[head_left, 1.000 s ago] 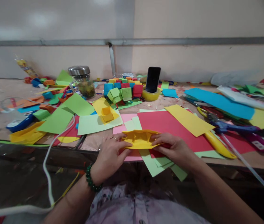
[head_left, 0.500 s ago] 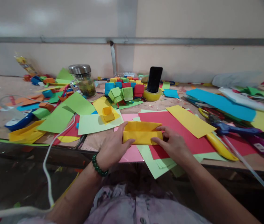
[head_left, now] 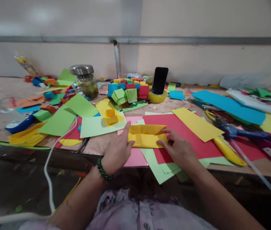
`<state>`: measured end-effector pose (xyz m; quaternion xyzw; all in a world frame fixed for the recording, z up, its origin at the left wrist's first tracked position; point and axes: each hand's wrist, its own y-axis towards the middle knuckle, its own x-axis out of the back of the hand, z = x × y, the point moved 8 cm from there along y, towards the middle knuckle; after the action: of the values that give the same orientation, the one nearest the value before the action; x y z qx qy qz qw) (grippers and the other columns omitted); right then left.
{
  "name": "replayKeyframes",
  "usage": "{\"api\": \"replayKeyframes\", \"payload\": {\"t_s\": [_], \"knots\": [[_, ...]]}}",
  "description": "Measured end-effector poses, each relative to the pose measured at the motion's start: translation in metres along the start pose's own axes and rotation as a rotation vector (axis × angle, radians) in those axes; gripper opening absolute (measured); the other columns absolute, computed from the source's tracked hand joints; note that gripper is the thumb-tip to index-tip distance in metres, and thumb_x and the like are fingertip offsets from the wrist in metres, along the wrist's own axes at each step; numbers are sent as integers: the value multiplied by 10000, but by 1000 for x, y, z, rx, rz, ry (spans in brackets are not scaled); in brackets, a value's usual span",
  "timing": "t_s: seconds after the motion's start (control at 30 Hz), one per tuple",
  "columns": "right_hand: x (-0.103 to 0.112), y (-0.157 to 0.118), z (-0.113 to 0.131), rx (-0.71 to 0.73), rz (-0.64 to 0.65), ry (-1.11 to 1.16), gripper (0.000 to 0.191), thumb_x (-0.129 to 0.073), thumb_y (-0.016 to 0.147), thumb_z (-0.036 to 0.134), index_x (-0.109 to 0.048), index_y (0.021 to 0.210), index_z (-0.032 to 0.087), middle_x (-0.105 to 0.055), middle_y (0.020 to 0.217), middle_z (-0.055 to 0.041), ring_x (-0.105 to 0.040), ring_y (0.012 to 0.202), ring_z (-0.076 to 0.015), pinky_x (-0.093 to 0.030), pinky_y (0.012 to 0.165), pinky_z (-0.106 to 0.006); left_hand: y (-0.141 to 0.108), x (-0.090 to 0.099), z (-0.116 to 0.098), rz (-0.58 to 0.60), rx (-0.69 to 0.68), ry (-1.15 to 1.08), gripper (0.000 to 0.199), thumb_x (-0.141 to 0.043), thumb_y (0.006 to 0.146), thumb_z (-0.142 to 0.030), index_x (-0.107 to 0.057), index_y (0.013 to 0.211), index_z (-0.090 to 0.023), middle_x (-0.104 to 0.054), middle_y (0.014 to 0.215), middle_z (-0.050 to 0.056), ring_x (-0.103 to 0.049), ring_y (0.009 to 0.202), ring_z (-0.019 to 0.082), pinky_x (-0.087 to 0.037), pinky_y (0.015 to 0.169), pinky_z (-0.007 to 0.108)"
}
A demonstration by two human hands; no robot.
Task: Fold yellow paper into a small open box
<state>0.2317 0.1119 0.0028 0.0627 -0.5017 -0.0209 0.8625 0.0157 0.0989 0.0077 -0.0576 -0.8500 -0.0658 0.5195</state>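
A folded yellow paper strip [head_left: 147, 137] with raised long edges lies between my two hands, over pink and red sheets. My left hand [head_left: 119, 147], with a green bead bracelet [head_left: 103, 171] at its wrist, grips the strip's left end, index finger pointing up along it. The right end is pinched between thumb and fingers of my right hand [head_left: 177, 147]. Beyond my left hand, a small open yellow paper box [head_left: 111, 117] sits on a pale green sheet [head_left: 94, 127]. A red sheet [head_left: 183, 127] lies under and beside the strip.
Several coloured paper cubes [head_left: 128, 91] are piled at the back, beside a phone [head_left: 159, 80] standing in a tape roll [head_left: 157, 97]. A lidded glass jar [head_left: 87, 84] stands left of them. Blue-handled pliers [head_left: 243, 131] lie right; a white cable [head_left: 50, 172] hangs over the front edge.
The front flap of the yellow strip has opened out, showing more of its inside. My left thumb has shifted left and its index finger has straightened upward. My right hand has barely moved.
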Motion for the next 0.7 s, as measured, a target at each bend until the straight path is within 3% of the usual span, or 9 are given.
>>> {"api": "replayKeyframes", "payload": {"t_s": [0.2,0.27,0.37,0.47,0.53,0.57,0.63,0.7], "knots": [[-2,-1,2,-13,-3,-87,379,-602,834,385,-567,1174,220,-651,728,-4,-607,587,-193,-392,527,-270,-1,-1,-13,-35,-21,322,628,-484,935,-278,-212,1485,-143,-696,877,84,-645,772,227,-411,646,289],[-3,-2,4,3,-2,-104,378,-596,841,370,-564,1183,213,-664,748,-15,-610,594,-196,-402,533,-274,-3,3,-15,-97,-46,378,614,-513,924,-296,-271,1469,-148,-689,889,89,-635,800,236,-431,684,308],[-3,-2,6,39,-15,-124,375,-576,858,351,-561,1202,205,-672,762,-29,-613,598,-199,-410,533,-278,-10,10,-21,-235,-105,426,527,-528,913,-234,-394,1419,-165,-657,1063,128,-591,954,264,-442,800,361],[-2,-3,9,95,-33,-121,361,-559,871,335,-564,1207,202,-680,775,-40,-624,612,-202,-427,546,-282,-26,7,-37,-302,-254,433,399,-471,937,-184,-515,1334,-184,-616,1213,128,-545,1055,269,-415,878,399],[-2,-3,10,116,-39,-114,351,-560,871,323,-569,1200,199,-684,779,-44,-633,622,-205,-441,560,-287,-37,-3,-49,-266,-362,402,411,-472,956,-339,-517,1335,-184,-604,1261,114,-521,1106,278,-391,917,429],[-2,-3,10,118,-42,-111,351,-566,868,318,-572,1197,197,-685,777,-44,-636,622,-206,-445,563,-289,-41,-10,-52,-227,-390,380,508,-474,937,-468,-496,1356,-181,-594,1283,110,-506,1135,288,-375,941,450],[-2,-3,10,115,-50,-113,351,-580,860,311,-579,1190,190,-684,764,-44,-638,615,-206,-448,561,-289,-46,-22,-54,-154,-392,346,728,-436,857,-671,-463,1383,-169,-578,1310,113,-482,1177,305,-347,972,484],[-2,-4,10,114,-59,-126,350,-586,857,309,-585,1185,185,-679,749,-42,-635,607,-205,-445,554,-288,-47,-30,-52,-105,-365,331,827,-379,816,-747,-453,1389,-155,-571,1322,116,-469,1200,311,-323,993,503]]}}
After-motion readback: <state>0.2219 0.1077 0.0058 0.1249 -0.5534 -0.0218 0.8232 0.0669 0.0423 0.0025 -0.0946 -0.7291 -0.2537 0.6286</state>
